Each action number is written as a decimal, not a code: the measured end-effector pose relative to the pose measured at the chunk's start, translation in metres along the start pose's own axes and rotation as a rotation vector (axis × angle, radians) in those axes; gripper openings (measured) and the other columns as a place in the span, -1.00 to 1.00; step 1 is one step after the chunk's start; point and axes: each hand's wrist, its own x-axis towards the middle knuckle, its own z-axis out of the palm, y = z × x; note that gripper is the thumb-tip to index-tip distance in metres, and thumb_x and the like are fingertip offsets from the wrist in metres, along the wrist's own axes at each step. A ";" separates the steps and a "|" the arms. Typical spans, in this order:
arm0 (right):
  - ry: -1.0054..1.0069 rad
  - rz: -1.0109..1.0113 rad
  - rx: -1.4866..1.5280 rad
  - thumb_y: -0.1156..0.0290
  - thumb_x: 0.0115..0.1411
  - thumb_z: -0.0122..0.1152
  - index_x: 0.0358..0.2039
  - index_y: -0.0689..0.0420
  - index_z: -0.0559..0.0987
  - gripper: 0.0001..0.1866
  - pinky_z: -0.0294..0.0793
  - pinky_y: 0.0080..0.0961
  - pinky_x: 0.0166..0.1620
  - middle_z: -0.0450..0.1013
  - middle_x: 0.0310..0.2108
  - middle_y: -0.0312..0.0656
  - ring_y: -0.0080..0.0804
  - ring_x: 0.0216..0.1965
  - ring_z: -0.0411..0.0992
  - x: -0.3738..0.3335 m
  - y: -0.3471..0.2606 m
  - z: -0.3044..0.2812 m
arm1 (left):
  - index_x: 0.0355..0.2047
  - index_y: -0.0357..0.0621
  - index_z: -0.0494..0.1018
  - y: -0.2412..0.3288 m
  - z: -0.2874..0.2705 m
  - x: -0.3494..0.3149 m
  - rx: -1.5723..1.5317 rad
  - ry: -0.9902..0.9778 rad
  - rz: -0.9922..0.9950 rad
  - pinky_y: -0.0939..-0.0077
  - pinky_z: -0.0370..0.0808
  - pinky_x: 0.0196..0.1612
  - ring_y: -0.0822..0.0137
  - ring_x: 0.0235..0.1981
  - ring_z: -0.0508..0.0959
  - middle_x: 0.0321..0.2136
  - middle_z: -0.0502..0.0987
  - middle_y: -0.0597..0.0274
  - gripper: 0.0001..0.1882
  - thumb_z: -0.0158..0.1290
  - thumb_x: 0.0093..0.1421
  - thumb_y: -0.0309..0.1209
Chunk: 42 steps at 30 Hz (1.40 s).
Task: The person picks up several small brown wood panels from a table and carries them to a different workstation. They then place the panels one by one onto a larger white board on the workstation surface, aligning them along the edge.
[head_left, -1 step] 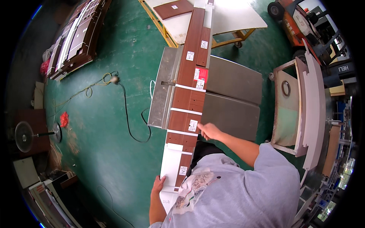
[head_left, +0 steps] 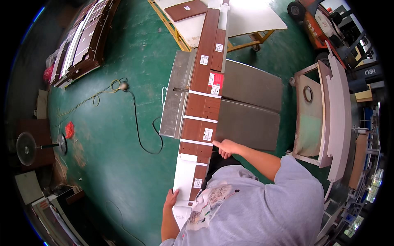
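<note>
A long bundle of brown wood-look and white boards [head_left: 198, 108] runs away from my body, bound with several white straps [head_left: 196, 142] and bearing white labels. It lies across a grey metal-topped machine [head_left: 251, 117]. My left hand [head_left: 171, 199] grips the left edge of the bundle's near white part, thumb on top and fingers hidden below. Beside the right edge is my right hand [head_left: 226, 147], its fingers curled and its tip at the edge next to a strap. Whether anything small is inside those fingers cannot be made out.
Beyond the machine stands a yellow-framed table [head_left: 262, 24] with a brown board [head_left: 185, 10]. A stack of boards [head_left: 84, 43] lies far left. Cables [head_left: 137, 133] cross the green floor, and a fan [head_left: 27, 148] is at left. A frame cart [head_left: 310, 119] and forklift [head_left: 322, 33] are at right.
My right hand has slid slightly toward me along the bundle's right edge, from beside a label to beside a strap. My left hand keeps its place.
</note>
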 end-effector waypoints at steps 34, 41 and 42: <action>0.120 -0.429 1.020 -0.40 0.17 0.12 0.43 -0.06 0.15 -0.02 0.04 -0.18 0.39 0.15 0.40 -0.23 -0.27 0.39 0.10 0.059 0.016 0.124 | 0.13 -0.47 0.34 -0.025 0.019 -0.032 -0.033 0.155 0.070 0.05 0.37 0.18 -0.29 0.12 0.46 0.03 0.48 -0.43 -0.06 -0.06 0.24 0.32; -0.081 -0.407 0.935 -0.40 0.14 0.17 0.38 0.06 0.21 0.01 0.27 -0.11 0.27 0.25 0.32 -0.14 -0.17 0.28 0.27 0.052 0.026 0.120 | 0.19 -0.42 0.30 -0.060 0.024 -0.019 -0.038 0.057 0.048 0.07 0.34 0.22 -0.26 0.18 0.42 0.09 0.45 -0.39 -0.10 -0.11 0.28 0.28; -0.082 -0.257 0.727 -0.39 0.15 0.17 0.31 0.09 0.29 -0.04 0.35 -0.11 0.19 0.33 0.25 -0.12 -0.15 0.20 0.35 0.051 0.026 0.111 | 0.20 -0.42 0.30 -0.062 0.024 -0.020 -0.050 0.054 0.060 0.07 0.34 0.22 -0.27 0.18 0.42 0.10 0.45 -0.40 -0.10 -0.14 0.29 0.28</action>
